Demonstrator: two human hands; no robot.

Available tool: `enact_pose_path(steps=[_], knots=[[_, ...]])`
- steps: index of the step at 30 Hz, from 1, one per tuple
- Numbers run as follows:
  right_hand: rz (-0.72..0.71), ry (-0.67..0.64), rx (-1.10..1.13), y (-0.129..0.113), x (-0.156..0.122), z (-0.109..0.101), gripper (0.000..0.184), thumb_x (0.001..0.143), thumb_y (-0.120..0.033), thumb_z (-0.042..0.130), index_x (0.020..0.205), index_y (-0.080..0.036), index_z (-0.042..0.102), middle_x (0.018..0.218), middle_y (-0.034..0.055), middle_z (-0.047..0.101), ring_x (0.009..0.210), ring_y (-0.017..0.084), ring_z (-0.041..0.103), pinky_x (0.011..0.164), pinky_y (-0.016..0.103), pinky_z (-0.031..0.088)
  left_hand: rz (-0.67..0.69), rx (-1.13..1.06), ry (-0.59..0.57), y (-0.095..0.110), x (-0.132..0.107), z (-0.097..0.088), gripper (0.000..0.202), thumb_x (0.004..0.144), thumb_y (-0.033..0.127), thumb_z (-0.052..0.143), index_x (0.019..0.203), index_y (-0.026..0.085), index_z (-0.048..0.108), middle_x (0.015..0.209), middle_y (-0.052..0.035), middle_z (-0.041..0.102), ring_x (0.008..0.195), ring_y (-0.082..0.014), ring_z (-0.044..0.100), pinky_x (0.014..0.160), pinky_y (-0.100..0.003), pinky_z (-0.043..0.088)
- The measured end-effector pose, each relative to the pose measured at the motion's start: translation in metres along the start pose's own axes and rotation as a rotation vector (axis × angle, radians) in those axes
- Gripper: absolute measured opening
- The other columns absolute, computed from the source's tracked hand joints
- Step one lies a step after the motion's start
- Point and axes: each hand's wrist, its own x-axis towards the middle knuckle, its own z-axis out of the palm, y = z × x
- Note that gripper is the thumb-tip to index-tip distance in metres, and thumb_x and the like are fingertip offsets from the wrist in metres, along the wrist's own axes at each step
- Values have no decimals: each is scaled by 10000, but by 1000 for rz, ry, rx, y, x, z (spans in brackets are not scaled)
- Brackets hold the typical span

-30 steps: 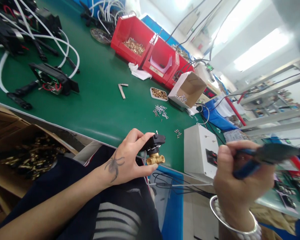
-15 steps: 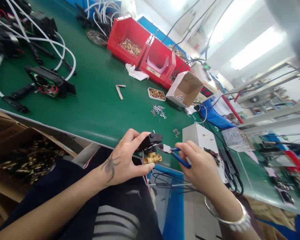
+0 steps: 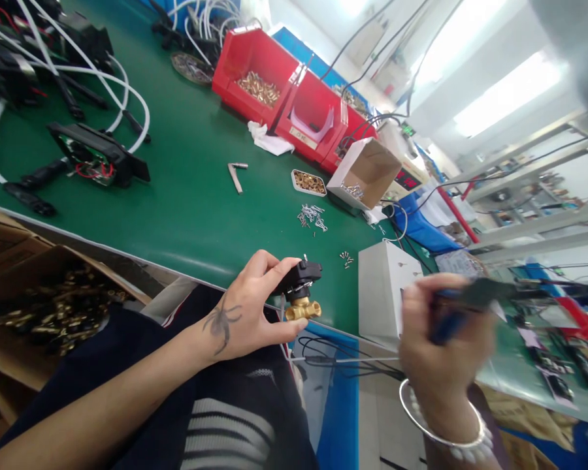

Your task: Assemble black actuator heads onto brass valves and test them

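My left hand [image 3: 255, 307] is closed around a brass valve [image 3: 301, 309] with a black housing [image 3: 301, 277] on top. Fingers grip the housing, while the thumb presses under the brass body. A small metal pin sticks up from the housing, and metal wire shows at its base. Off to the right, over the white box, my right hand [image 3: 445, 346] is smeared by motion. It grips blue-handled pliers [image 3: 448, 320], their jaws blurred and pointing right, well apart from the valve.
Metal clips [image 3: 312, 217] and small screws [image 3: 345, 259] lie on the green bench [image 3: 191, 215]. Behind are a tray of brass parts [image 3: 308, 183], a cardboard box [image 3: 365, 173] and red bins [image 3: 257, 78]. A white box [image 3: 385, 287] stands right; wired black units [image 3: 98, 153] lie left.
My right hand has pulled the pliers away from the valve and swung them right, turning the jaws outward. My left hand and the valve have hardly moved.
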Motion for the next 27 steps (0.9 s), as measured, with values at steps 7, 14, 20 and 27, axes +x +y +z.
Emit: enact_pose_path(steps=[7,14,20,27], knots=[[35,-22,-49,2,4,-5,171,878,-139,582,1026,-221,603,859,25,627,684,169,590,617,282,434,4,-22,12,1,2,0,694,789,303,748,1409,123,493,1081,-61,479,985,-206,569,914,-409,593],[-117,-462,16,2,2,1,264,808,-54,523,995,-221,609,755,2,598,603,159,564,547,259,410,-14,-32,19,-1,1,0,691,794,311,742,1412,154,475,1110,-64,474,1011,-213,570,886,-397,607],[-28,-226,45,2,-5,8,218,854,-87,533,1006,-228,598,808,11,620,668,168,595,592,266,438,-4,-23,18,-1,1,0,687,784,318,744,1401,190,472,1092,-48,474,1003,-206,573,902,-402,604],[108,86,10,-1,-1,4,165,884,-148,591,1024,-233,601,854,10,615,626,144,554,587,269,427,2,-25,27,-3,0,2,677,790,322,739,1406,245,468,1105,-42,485,1011,-208,583,904,-409,607]])
